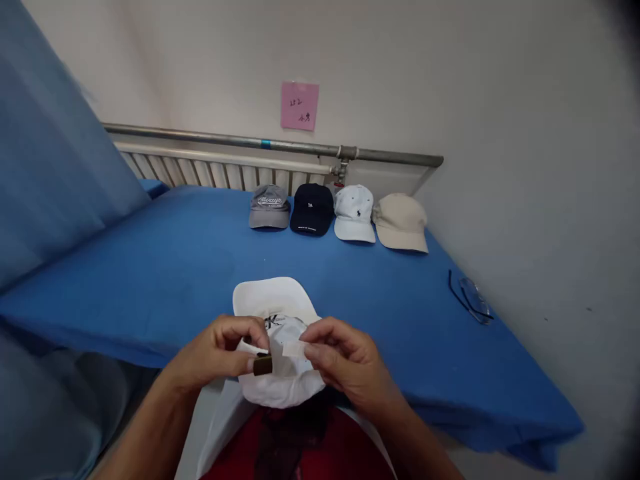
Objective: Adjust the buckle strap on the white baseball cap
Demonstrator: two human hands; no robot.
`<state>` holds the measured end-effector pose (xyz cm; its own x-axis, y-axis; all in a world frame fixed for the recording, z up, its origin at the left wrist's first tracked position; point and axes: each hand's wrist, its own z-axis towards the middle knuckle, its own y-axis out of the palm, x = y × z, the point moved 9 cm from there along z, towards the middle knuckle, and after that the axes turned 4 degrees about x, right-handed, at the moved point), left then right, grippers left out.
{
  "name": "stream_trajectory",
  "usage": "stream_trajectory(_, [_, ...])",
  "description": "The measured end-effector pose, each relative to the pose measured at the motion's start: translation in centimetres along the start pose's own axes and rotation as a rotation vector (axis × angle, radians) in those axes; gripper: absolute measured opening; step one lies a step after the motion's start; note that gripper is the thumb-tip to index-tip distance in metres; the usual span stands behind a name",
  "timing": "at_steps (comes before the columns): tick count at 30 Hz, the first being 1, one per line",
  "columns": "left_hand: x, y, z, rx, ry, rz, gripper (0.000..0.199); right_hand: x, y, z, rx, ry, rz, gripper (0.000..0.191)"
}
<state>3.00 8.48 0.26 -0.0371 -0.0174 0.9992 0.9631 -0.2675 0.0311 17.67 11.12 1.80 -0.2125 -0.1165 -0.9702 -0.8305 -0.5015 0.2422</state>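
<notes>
A white cap (280, 313) lies at the near edge of the blue-covered table (175, 267), brim pointing away from me. My left hand (220, 350) pinches the cap's back strap at a small dark metal buckle (263, 365). My right hand (345, 357) pinches the white strap end (294, 348) just right of that buckle. Both hands hover over the cap's crown.
Several caps stand in a row at the table's far edge: grey (269, 207), navy (311, 209), pale blue-white (355, 213), beige (401, 222). Glasses (470, 298) lie at the right. A radiator (215, 172), a pipe and a pink note (299, 106) sit behind. Blue fabric drapes left.
</notes>
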Motion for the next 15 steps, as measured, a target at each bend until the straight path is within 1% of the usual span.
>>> stream_trajectory(4, [0.0,0.1,0.0,0.003,0.009,-0.035,0.019,0.5,0.6,0.2,-0.027,0.024,-0.006,0.006])
stream_trajectory(9, [0.0,0.2,0.1,-0.013,0.031,-0.064,0.021,1.0,0.1,0.5,0.002,0.030,-0.004,0.008])
stream_trajectory(15, [-0.4,0.2,0.1,-0.004,0.021,-0.092,0.020,1.6,0.8,0.6,-0.064,0.054,0.000,0.006])
